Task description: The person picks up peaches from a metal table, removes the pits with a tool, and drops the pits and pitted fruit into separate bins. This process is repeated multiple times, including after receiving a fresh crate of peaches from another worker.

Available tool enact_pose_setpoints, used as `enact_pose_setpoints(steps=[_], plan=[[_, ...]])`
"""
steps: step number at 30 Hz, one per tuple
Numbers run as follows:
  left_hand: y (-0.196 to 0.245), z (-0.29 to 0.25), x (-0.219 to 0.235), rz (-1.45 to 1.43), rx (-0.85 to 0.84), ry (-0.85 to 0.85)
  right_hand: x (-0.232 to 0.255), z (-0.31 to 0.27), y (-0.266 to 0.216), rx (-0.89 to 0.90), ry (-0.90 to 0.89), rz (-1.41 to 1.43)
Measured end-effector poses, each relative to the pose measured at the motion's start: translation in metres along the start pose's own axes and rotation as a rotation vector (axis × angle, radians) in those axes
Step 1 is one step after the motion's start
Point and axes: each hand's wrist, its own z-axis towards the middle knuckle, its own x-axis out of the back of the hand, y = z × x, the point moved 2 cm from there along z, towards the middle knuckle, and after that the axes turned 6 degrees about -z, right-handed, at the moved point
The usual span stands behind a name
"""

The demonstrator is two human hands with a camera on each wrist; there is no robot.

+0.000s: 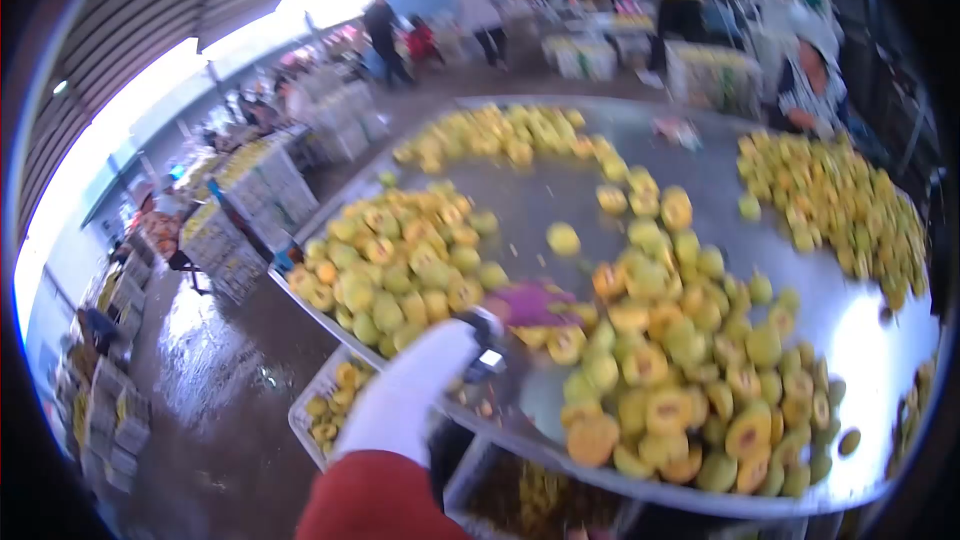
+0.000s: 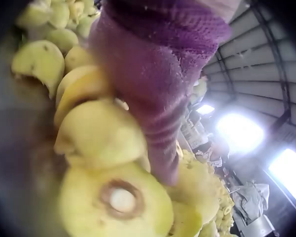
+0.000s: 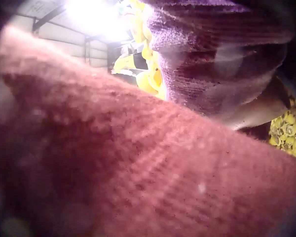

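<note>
In the head view the purple-gloved left hand (image 1: 540, 305) reaches over the metal table (image 1: 520, 210), between two heaps of yellow-green fruit halves (image 1: 665, 355). The left wrist view shows this hand (image 2: 153, 84) with its visible fingers stretched along a row of halves (image 2: 101, 133), touching them. One half with a pale round centre (image 2: 116, 202) faces the camera. The right hand (image 3: 212, 64), also in a purple glove, appears only in the right wrist view, partly behind blurred reddish fabric (image 3: 113, 153); its fingers and anything in them are hidden.
More fruit lies at the table's far edge (image 1: 500, 135) and right side (image 1: 840, 210). Crates (image 1: 335, 395) stand below the near edge. A seated person (image 1: 815, 90) is at the far right corner; other people and stacked crates (image 1: 265, 185) are beyond.
</note>
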Motion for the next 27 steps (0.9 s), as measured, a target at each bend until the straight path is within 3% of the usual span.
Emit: enact_pose_setpoints(steps=[1,2,3,5,6,7,8,9,10,12,13,15,17,19,21,23,24,25,26,27], plan=[[0.014,-0.027,0.001,-0.028,0.186,-0.02,0.002,-0.001,-0.012,0.252,0.115,-0.209],[-0.026,-0.026,-0.033,0.011,-0.008,0.068,0.006,-0.006,-0.027,0.031,0.057,-0.05],[-0.018,-0.045,-0.024,-0.354,-0.008,0.096,0.012,-0.004,-0.038,-0.162,0.01,0.106],[-0.005,-0.09,-0.021,-0.993,0.061,0.542,0.016,-0.013,-0.043,-0.319,-0.088,0.19],[-0.009,-0.104,-0.025,-0.945,0.017,0.715,0.016,-0.021,-0.015,-0.327,-0.15,-0.015],[-0.013,-0.117,-0.027,-0.888,-0.026,0.897,0.013,-0.032,-0.009,-0.344,-0.161,-0.024],[-0.024,-0.124,-0.038,-0.654,0.015,1.065,0.011,-0.04,-0.007,-0.377,-0.078,0.139],[-0.031,-0.131,-0.046,-0.667,0.026,1.071,0.012,-0.047,-0.008,-0.405,0.01,0.299],[-0.039,-0.139,-0.053,-0.665,0.146,1.11,0.022,-0.05,-0.018,-0.353,-0.02,0.123],[-0.033,-0.155,-0.053,-0.569,0.357,1.203,0.03,-0.06,-0.029,-0.37,-0.027,0.115],[-0.023,-0.162,-0.045,-0.577,0.365,1.209,0.032,-0.063,-0.043,-0.384,-0.029,0.123],[-0.014,-0.17,-0.037,-0.497,0.562,1.068,0.034,-0.075,-0.073,-0.408,-0.026,0.139],[-0.016,-0.16,-0.04,-0.401,0.479,1.047,0.031,-0.087,-0.075,-0.465,0.009,0.089],[-0.003,-0.135,-0.044,0.061,0.495,0.748,0.019,-0.095,-0.073,-0.42,0.044,0.081],[0.004,-0.101,-0.063,-0.039,0.437,0.588,0.006,-0.102,-0.07,-0.384,0.06,0.058],[0.026,-0.099,-0.063,-0.022,0.348,0.534,-0.007,-0.102,-0.067,-0.24,0.164,0.078],[0.038,-0.104,-0.066,-0.212,0.264,0.74,-0.01,-0.102,-0.058,-0.231,0.11,0.054],[0.052,-0.113,-0.073,-0.339,0.172,0.924,-0.012,-0.102,-0.048,-0.165,0.223,0.107],[0.086,-0.145,-0.065,-0.541,0.171,0.99,-0.015,-0.102,-0.044,-0.105,0.342,0.175],[0.106,-0.165,-0.064,-0.642,-0.024,1.021,-0.017,-0.098,-0.046,-0.114,0.304,0.18]])
